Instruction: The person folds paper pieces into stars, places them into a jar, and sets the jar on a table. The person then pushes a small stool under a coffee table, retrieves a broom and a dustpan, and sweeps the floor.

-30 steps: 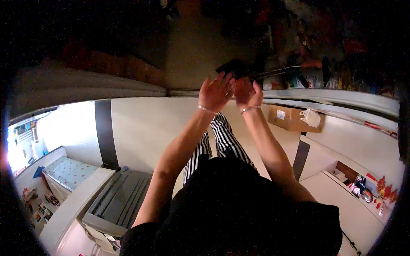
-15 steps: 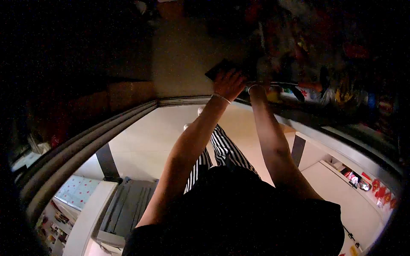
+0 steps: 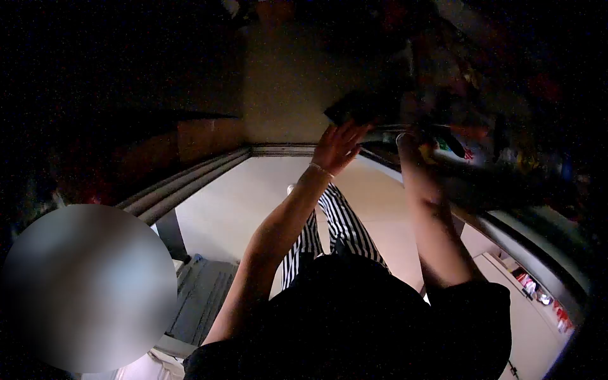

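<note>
My left hand point(image 3: 342, 147) is stretched out at the doorway's threshold with its fingers apart, and a thin light bracelet circles its wrist. Just beyond its fingertips is a dark, flat object with a pointed corner point(image 3: 348, 109); whether they touch is too dark to tell. My right forearm point(image 3: 425, 190) reaches into the dark space on the right, with a light band at the wrist. Shadow swallows the fingers of my right hand point(image 3: 408, 123), and anything they hold is hidden. Close by lie a dark, elongated item point(image 3: 451, 142) and some colourful packaging point(image 3: 468, 153).
A door frame point(image 3: 209, 171) crosses the view, with a dim floor point(image 3: 278, 82) beyond it. A cardboard-brown box side point(image 3: 202, 139) stands at left. Grey slatted surface point(image 3: 206, 297) and white cabinet point(image 3: 519, 310) flank me. A blurred disc covers the lower left.
My left hand has drawn back from the dark flat object, its fingers spreading. My right arm and the surroundings sit further right in view. A blurred disc has appeared at lower left.
</note>
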Demonstrator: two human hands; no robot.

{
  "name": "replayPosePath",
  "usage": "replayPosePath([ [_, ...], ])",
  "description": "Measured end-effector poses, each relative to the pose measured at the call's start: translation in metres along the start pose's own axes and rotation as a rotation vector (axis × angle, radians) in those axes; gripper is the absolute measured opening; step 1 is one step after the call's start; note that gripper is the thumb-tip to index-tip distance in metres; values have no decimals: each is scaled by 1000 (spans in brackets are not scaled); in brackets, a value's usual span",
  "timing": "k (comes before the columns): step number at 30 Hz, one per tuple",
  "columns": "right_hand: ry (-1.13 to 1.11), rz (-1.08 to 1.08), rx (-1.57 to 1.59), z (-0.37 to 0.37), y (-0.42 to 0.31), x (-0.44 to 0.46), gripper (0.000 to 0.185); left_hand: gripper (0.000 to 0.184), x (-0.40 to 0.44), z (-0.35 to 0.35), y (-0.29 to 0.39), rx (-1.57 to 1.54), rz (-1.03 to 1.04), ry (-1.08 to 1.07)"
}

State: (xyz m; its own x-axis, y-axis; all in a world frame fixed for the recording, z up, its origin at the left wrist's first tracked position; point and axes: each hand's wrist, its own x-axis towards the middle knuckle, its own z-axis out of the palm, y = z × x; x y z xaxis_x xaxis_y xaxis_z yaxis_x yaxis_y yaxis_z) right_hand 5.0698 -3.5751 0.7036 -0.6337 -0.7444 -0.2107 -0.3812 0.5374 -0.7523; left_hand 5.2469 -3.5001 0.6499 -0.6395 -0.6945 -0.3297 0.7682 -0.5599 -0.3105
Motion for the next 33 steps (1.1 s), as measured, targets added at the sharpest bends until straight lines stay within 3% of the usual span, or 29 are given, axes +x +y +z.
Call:
replayPosePath([
  [2,-2,-23,-85,8,2,0,47,47,-20,-25,5,-107,16,10],
  [4,0,-37,-140,11,3,-4,47,47,-38,-57,8,-438,0,-38],
  [6,4,-49,-172,11,3,-13,48,46,-55,-77,6,-1338,-212,-205],
  [7,10,-58,-185,8,2,-19,48,46,-63,-81,2,-1559,-330,-250],
  [12,38,-121,-206,-9,-1,-63,50,37,-105,-72,-44,150,293,101],
  [15,47,-153,-210,-18,-9,-95,51,34,-120,-77,-57,85,228,49],
  [17,15,-153,-179,-32,-14,-123,51,34,-132,-76,-75,24,188,-98],
  [19,-75,-126,-38,-45,-14,-158,52,35,-151,-50,-95,181,209,212],
  [20,-140,-108,104,-53,-12,-174,52,36,-154,-44,-100,262,217,200],
  [22,-292,-89,499,-52,-2,-202,37,38,-164,-27,-109,253,246,161],
  [25,-564,-265,489,-64,-5,-224,24,42,-161,-5,-122,205,336,142],
  [27,-749,-336,612,-64,-2,-239,20,46,-159,-13,-123,181,270,-85],
  [29,-1006,-499,673,-58,4,-241,20,47,-152,-12,-131,111,390,-30],
  [31,-1122,-746,747,-33,25,-234,24,46,-144,-16,-141,-204,647,-391],
  [33,-1241,-824,570,-40,9,-233,26,42,-160,7,-149,-1203,210,-709],
])
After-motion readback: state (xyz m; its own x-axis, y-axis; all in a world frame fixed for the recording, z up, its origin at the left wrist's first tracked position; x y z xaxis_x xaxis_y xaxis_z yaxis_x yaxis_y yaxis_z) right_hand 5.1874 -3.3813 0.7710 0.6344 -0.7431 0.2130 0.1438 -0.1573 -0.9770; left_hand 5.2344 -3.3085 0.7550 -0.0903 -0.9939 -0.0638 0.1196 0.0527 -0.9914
